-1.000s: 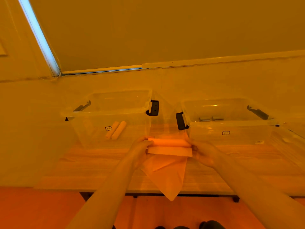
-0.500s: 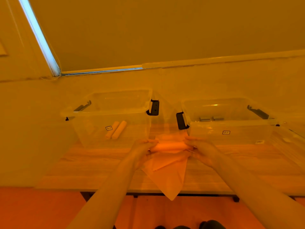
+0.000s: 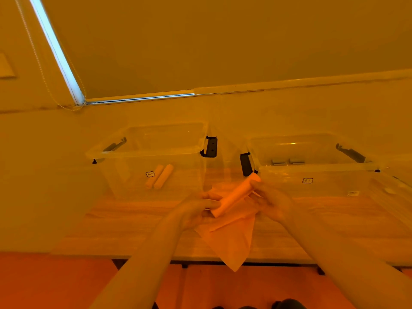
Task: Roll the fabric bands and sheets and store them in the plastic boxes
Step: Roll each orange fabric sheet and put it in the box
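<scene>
A rolled fabric piece (image 3: 236,195) is held above the table, tilted with its far end up and to the right. My right hand (image 3: 272,200) grips its upper end. My left hand (image 3: 199,211) holds its lower end with the fingers curled round it. Under the roll, a flat fabric sheet (image 3: 229,237) lies on the wooden table (image 3: 116,226), one corner hanging over the front edge. The left clear plastic box (image 3: 147,152) holds two rolled fabric pieces (image 3: 159,176). The right clear plastic box (image 3: 312,168) holds two small grey rolls (image 3: 287,162).
Both boxes stand open at the back of the table against a pale wall, with black latch handles (image 3: 210,147) on their sides. A window blind with a bead cord (image 3: 44,70) fills the wall above. The table's front edge lies close to my forearms.
The roll lay level across the sheet between both hands. It has since been lifted off the sheet and turned, its right end rising toward the right box.
</scene>
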